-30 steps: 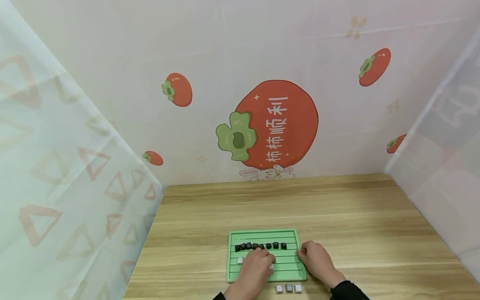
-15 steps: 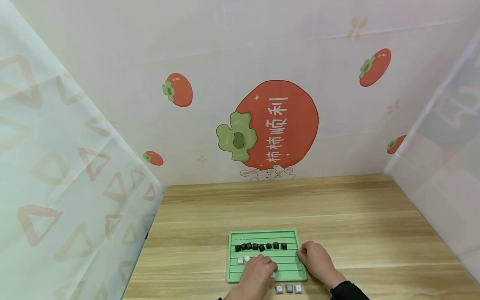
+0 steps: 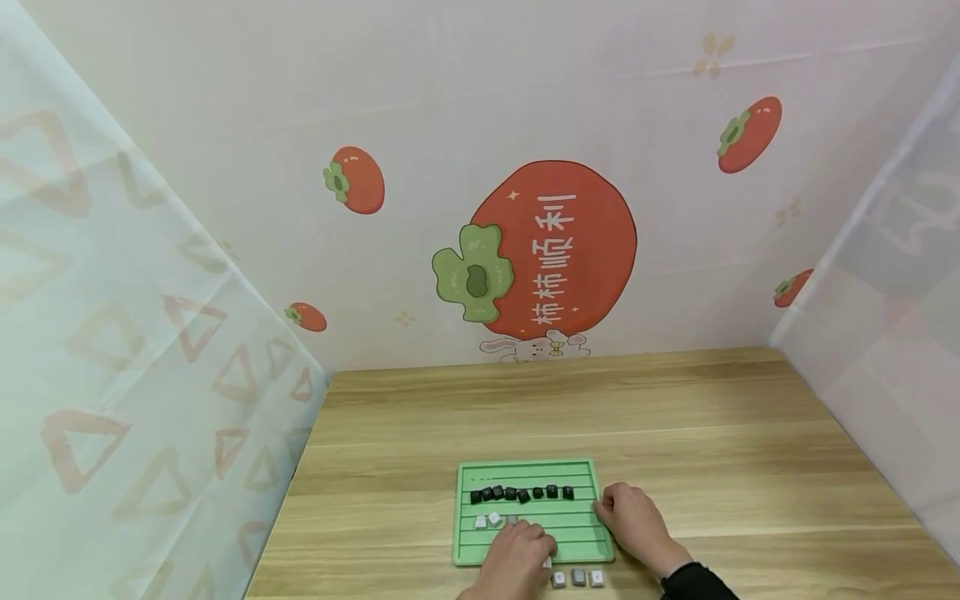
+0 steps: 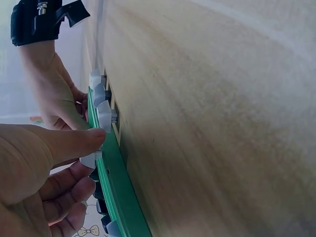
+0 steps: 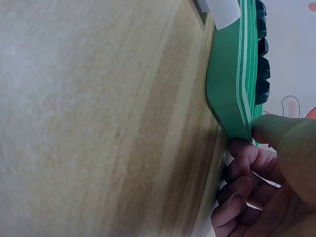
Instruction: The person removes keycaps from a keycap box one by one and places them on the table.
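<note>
The left hand pinches a white keycap between thumb and fingers, its grip closed on that piece over the near edge of a green tray. The right hand holds the tray at its right edge, the thumb on the rim and a finger against the outer side, the other fingers curled.

The tray lies on a wood-grain tabletop and has ridges running across it. Along one of its farther strips stands a slightly uneven row of black keycaps. Nearer the person, toward the tray's left side, sit two white keycaps and a grey keycap, just beyond the left hand's fingers. In front of the tray, on the tabletop, three more keycaps form a short row, a grey one between two pale ones.
</note>
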A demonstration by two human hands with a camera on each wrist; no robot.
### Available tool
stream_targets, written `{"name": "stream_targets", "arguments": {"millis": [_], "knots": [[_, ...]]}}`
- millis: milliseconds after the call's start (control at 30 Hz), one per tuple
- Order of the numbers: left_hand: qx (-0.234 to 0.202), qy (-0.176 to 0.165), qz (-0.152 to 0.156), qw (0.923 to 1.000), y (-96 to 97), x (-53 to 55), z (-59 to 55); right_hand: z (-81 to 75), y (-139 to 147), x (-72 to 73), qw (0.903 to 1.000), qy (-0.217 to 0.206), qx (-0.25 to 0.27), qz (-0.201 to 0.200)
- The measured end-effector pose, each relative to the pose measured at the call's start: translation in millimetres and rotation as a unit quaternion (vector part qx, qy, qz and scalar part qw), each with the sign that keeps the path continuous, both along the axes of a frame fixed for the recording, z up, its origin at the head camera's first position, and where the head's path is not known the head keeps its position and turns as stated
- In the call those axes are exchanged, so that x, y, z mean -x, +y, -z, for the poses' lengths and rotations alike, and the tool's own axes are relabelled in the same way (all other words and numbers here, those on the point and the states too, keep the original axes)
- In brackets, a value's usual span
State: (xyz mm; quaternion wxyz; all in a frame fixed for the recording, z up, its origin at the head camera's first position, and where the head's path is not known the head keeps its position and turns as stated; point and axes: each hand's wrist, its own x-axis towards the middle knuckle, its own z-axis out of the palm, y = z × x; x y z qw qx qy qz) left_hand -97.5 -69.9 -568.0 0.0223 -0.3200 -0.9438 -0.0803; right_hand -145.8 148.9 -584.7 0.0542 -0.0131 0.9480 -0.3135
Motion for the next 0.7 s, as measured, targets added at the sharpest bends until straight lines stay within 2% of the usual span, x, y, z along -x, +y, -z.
{"name": "stream_targets", "arguments": {"millis": [367, 700], "knots": [[0.001, 0.016, 0.003, 0.9999, -0.2, -3.7, 3.2, -0.2, -0.5, -0.1, 1.0000, 0.003, 0.005, 0.000], [0.014, 0.001, 0.005, 0.9999, 1.6, -4.2, 3.6, 0.5, 0.1, -0.5, 0.9999, 0.011, 0.006, -0.003]]}}
